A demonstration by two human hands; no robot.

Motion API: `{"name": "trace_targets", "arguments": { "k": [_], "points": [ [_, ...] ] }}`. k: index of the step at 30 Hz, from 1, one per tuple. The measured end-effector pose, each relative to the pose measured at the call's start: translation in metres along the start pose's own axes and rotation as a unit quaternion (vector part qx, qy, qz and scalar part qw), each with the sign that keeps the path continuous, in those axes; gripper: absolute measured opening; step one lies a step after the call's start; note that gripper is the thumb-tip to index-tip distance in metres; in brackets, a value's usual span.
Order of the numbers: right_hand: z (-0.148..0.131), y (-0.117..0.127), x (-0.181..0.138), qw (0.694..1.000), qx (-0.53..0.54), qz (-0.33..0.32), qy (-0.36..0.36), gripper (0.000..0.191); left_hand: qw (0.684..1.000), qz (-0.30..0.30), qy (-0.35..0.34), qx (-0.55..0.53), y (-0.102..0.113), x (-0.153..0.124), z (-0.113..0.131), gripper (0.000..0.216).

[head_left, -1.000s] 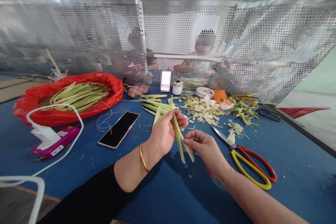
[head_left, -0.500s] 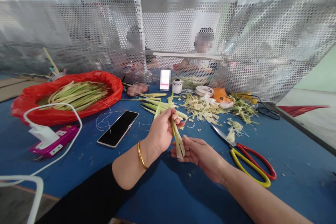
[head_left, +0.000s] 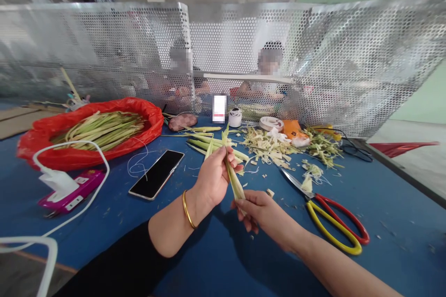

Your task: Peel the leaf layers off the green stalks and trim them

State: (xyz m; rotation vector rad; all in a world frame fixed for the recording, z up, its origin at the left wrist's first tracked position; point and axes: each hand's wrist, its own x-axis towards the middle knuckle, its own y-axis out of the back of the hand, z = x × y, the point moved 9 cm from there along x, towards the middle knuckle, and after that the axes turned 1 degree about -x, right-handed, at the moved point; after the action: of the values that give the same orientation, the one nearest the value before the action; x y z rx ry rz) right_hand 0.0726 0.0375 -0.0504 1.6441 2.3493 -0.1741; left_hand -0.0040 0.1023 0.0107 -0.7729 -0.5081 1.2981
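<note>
Between my hands is a bundle of pale green plant leaves [head_left: 234, 183], narrow at the top and wider at the bottom. My left hand [head_left: 215, 174] is closed around its upper part, with the green tips sticking up past my thumb. My right hand [head_left: 259, 209] pinches the lower end between thumb and fingers; that end is partly hidden. Just behind my left hand several green stalks [head_left: 202, 143] lie on the blue table [head_left: 223, 260]. Scissors [head_left: 325, 213] with one red and one yellow handle lie to the right of my right hand, blades partly apart.
A red plastic bag [head_left: 28, 144] of long leaves stands at the left. Nearer are a purple power strip [head_left: 75, 190], a white cable [head_left: 104, 162] and a black phone [head_left: 156, 175]. Leaf scraps [head_left: 268, 146] and a tape roll [head_left: 272, 123] lie behind. People sit beyond the perforated metal screen [head_left: 223, 37].
My right hand has closed its fingers on the lower end of the leaves, which were spread before and are now gathered. My left hand keeps its grip. The view has tilted slightly up.
</note>
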Motion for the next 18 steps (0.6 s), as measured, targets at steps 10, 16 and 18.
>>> {"name": "trace_targets", "arguments": {
  "k": [10,16,18],
  "points": [
    [0.0029,-0.0031,-0.0005,0.999,0.041,0.0,-0.006,0.035,0.999,-0.029,-0.028,0.006,-0.0051,-0.0029,0.004,0.012],
    [0.0044,-0.0056,0.0005,1.0,0.012,-0.004,-0.006,0.034,0.998,-0.03,-0.033,0.049,-0.0035,-0.0027,0.0039,0.015],
    [0.0066,-0.0071,0.0016,1.0,0.0,-0.01,-0.001,0.035,0.998,-0.022,-0.032,0.054,-0.0024,-0.003,0.0042,0.015]
  ]
}}
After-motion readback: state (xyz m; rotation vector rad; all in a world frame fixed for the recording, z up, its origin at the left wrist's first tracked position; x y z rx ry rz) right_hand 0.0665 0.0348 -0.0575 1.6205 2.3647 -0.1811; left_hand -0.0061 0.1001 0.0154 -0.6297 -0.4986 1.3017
